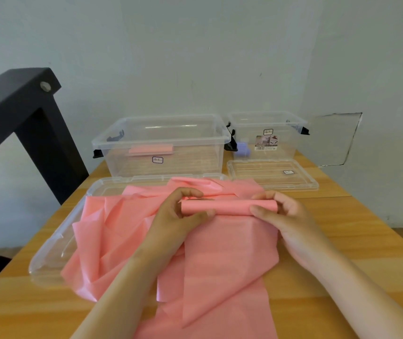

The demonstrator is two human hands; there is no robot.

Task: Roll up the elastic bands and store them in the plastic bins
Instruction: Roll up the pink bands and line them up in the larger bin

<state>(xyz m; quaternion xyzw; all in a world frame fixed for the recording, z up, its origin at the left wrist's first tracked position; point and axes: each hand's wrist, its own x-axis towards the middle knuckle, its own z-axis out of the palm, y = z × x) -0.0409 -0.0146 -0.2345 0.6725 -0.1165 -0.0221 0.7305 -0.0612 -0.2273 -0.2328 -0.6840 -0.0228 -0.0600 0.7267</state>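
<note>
1. at the far left a black metal frame (26,111) stands beside the wooden table (357,228).
2. a big clear lid (53,248) lies flat on the table's left part, and the loose, crumpled end of the pink band (102,231) is heaped over it.
3. my left hand (178,216) curls round the left end of the rolled part (227,207) of that band, fingers over the top and thumb beneath.
4. behind the roll, the big bin (195,157) stands open with a finished pink roll (151,149) inside.
5. my right hand (283,216) grips the right end of the rolled part; the flat, unrolled length runs from there toward me.
6. just beside the big bin, to its right, the small bin (288,143) stands open with a purple roll (242,148) in its left corner.
7. the small lid (256,172) lies flat in front of the small bin.
</note>
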